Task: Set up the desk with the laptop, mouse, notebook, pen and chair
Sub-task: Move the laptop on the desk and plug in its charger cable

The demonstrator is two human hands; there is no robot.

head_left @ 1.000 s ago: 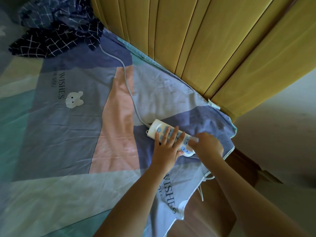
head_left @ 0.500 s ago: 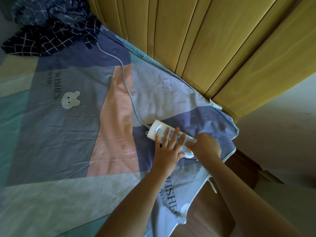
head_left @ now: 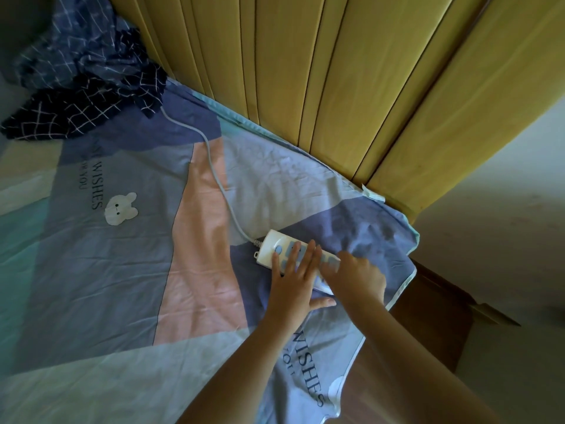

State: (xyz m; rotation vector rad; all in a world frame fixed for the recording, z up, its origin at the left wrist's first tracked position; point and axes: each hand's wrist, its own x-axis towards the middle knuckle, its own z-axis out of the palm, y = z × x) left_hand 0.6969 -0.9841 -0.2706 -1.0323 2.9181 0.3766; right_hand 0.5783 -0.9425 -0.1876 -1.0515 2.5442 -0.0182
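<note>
No laptop, mouse, notebook, pen or chair is in view. A white power strip (head_left: 273,244) with pale blue sockets lies on a bed sheet (head_left: 122,270) near the bed's right corner. My left hand (head_left: 290,286) lies flat on the strip, fingers spread, holding nothing. My right hand (head_left: 354,276) is blurred, its fingers curled down over the strip's right end. What is under those fingers is hidden. The strip's grey cord (head_left: 220,185) runs up and left across the sheet.
A yellow wooden headboard (head_left: 305,71) borders the bed along the far side. A crumpled dark checked cloth (head_left: 76,96) covers the cord's far end at the upper left. The brown bed frame (head_left: 428,301) shows past the sheet's right edge, with pale floor (head_left: 504,240) beyond.
My right hand has slid left along the strip, close against my left hand. The white cable that hung below it at the bed's edge is no longer visible. My left hand stays put.
</note>
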